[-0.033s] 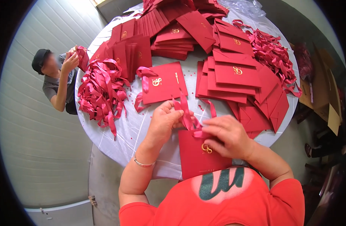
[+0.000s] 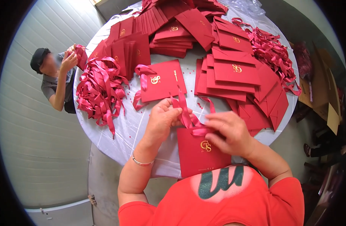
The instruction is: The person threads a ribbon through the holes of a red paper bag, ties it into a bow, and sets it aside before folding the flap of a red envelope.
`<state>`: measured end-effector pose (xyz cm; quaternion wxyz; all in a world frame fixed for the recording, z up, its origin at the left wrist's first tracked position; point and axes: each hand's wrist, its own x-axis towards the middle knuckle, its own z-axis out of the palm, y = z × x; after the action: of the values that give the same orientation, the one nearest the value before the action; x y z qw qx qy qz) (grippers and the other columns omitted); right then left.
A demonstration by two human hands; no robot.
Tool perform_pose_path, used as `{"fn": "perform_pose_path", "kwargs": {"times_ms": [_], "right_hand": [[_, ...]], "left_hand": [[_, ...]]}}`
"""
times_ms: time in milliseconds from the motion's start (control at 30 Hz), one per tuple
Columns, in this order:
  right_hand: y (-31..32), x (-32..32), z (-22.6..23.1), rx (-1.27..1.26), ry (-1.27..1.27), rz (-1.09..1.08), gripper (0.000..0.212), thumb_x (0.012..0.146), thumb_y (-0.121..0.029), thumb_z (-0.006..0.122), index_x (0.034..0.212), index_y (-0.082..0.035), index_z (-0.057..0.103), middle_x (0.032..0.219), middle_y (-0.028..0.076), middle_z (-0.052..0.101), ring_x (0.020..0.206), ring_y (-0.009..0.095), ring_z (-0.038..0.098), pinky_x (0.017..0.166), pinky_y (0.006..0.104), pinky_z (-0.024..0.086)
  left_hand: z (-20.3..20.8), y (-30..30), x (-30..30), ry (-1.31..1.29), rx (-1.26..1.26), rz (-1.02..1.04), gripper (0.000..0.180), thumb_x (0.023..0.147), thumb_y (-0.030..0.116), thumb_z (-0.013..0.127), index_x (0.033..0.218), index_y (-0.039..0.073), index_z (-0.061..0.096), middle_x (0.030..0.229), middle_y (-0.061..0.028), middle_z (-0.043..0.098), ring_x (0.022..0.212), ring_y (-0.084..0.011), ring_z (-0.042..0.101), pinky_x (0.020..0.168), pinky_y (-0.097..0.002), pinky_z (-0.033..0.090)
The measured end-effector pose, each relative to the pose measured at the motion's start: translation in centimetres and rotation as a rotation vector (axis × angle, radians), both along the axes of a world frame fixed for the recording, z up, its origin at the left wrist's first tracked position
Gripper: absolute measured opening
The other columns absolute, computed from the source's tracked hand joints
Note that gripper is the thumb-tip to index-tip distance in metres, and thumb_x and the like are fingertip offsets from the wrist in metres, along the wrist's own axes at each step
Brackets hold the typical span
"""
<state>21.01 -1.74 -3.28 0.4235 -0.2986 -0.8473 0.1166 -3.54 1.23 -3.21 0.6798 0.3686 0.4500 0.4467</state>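
Note:
A red paper gift bag [image 2: 192,154] with a gold emblem lies flat at the table's near edge, against my red shirt. Pink satin ribbon [image 2: 187,119] is at its top edge, with loops standing up. My left hand [image 2: 161,117] is closed, pinching the ribbon between thumb and fingers just above the bag. At the bag's upper right, my right hand [image 2: 228,133] has its fingers curled over the ribbon, slightly blurred; its thumb is by the emblem. Just beyond, another red gift bag [image 2: 165,88] lies flat with a pink ribbon handle [image 2: 143,80] along its left side.
Stacks of red bags [image 2: 233,77] cover the far and right parts of the round white-covered table [image 2: 122,147]. Ribbon heaps lie at left [image 2: 101,90] and right [image 2: 271,52]. Another person [image 2: 54,75] handles something red at left. Cardboard boxes [image 2: 325,90] stand at right.
The whole view has shifted slightly. My right thumb has moved a little to the right, showing more of the gold emblem. My left hand still pinches the ribbon.

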Motion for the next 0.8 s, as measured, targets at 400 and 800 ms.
{"fn": "perform_pose_path", "kwargs": {"times_ms": [400,800], "right_hand": [[1.1,1.4,2.1,-0.636,0.037,-0.020,0.015,0.089,-0.013,0.074,0.096,0.000,0.071,0.089,0.013,0.069,0.077,0.024,0.067,0.066,0.0341,0.053],[4.8,0.3,3.8,-0.903,-0.005,0.287,0.015,0.093,-0.016,0.074,0.094,-0.001,0.073,0.084,0.002,0.066,0.080,0.007,0.058,0.071,0.0266,0.048]], "left_hand": [[1.0,-0.7,-0.2,0.004,0.106,0.011,0.016,0.099,0.006,0.054,0.114,0.002,0.054,0.099,-0.0166,0.072,0.087,-0.0245,0.074,0.077,-0.0361,0.063],[1.2,-1.6,0.2,-0.281,0.078,0.066,0.012,0.099,0.009,0.056,0.110,0.004,0.054,0.082,-0.0077,0.062,0.069,-0.0173,0.063,0.065,-0.0295,0.054]]}}
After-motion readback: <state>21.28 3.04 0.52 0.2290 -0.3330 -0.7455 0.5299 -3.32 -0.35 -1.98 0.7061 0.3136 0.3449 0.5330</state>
